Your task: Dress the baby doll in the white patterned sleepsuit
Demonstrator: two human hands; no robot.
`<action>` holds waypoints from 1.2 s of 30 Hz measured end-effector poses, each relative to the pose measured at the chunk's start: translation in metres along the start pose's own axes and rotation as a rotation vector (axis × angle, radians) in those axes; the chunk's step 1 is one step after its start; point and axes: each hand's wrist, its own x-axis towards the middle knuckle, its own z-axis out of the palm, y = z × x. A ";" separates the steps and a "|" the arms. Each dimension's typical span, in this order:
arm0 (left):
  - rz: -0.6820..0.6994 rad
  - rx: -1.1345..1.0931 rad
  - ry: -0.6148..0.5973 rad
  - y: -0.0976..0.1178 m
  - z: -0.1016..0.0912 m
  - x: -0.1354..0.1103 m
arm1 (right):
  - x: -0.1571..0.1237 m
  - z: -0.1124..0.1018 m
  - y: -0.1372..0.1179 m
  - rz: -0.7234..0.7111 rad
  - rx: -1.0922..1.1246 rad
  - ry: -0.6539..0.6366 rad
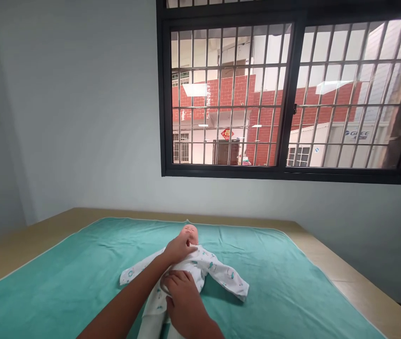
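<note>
A baby doll [190, 230] lies on its back, its head toward the wall. It wears a white long-sleeved baby onesie [221, 273] with small printed figures; both sleeves spread outward and the legs run toward me. My left hand [179, 248] is at the collar just below the doll's chin, thumb and fingers closed on the cloth there. Lower down, my right hand [185, 294] has its fingers curled over the front of the onesie at the belly, gripping a fold. My hands and forearms hide part of the chest and one leg.
A green cloth [274, 282] with a pale edge lies under the doll on a wooden table [355, 292]. Behind stand a pale wall [80, 117] and a dark-framed window [228, 170] with metal bars.
</note>
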 end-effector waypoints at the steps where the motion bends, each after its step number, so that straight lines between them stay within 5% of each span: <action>1: 0.027 0.006 -0.022 0.001 0.001 -0.002 | 0.000 0.001 0.001 -0.001 -0.004 0.006; 9: 0.020 0.064 0.030 0.007 0.007 -0.004 | 0.001 0.006 0.002 0.043 0.002 0.086; 16: -0.106 0.033 0.165 -0.011 -0.009 -0.001 | 0.005 -0.002 0.036 0.332 0.175 0.411; 19: -0.085 0.013 0.189 -0.018 -0.014 -0.018 | 0.005 -0.010 0.062 0.498 0.338 0.567; 22: -0.002 -0.011 0.184 -0.025 -0.009 -0.045 | 0.005 -0.012 0.077 0.572 0.393 0.581; 28: 0.295 0.023 0.240 -0.047 0.012 -0.099 | 0.005 -0.001 0.055 0.374 0.168 0.476; 32: 0.502 0.116 0.105 -0.055 0.016 -0.109 | -0.029 -0.021 0.018 0.285 0.033 0.327; 36: 0.521 0.164 0.161 -0.072 0.020 -0.117 | -0.124 -0.090 -0.002 0.383 -0.008 0.267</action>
